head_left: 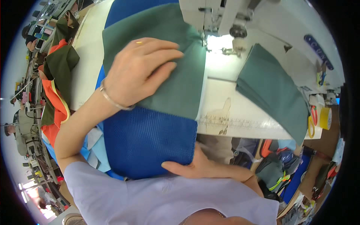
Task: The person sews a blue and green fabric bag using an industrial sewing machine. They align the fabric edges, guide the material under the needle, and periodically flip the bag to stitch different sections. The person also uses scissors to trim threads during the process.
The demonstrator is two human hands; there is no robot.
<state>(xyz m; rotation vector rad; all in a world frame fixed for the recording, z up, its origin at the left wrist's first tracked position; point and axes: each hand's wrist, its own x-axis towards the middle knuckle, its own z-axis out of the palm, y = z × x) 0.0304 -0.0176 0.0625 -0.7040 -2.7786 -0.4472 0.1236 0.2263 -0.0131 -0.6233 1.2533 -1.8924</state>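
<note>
My left hand [144, 71] rests on a green fabric panel [176, 90], its fingers slightly bent and apart. The panel lies over a blue mesh fabric [150, 138], and its right edge runs up to the presser foot [205, 43] of a white sewing machine [262, 22]. My right hand [189, 165] grips the lower right edge of the blue fabric, thumb on top and fingers mostly hidden beneath. To the right, a separate pile of green cut pieces [273, 90] lies on the white machine bed [221, 112].
Olive and orange fabrics [54, 97] and light blue scraps [97, 150] lie at the left. Yellow scissors [311, 127] and a tape roll [325, 118] are at the right edge. Assorted cloth items [277, 165] are below the table's right part. People [15, 131] are at the far left.
</note>
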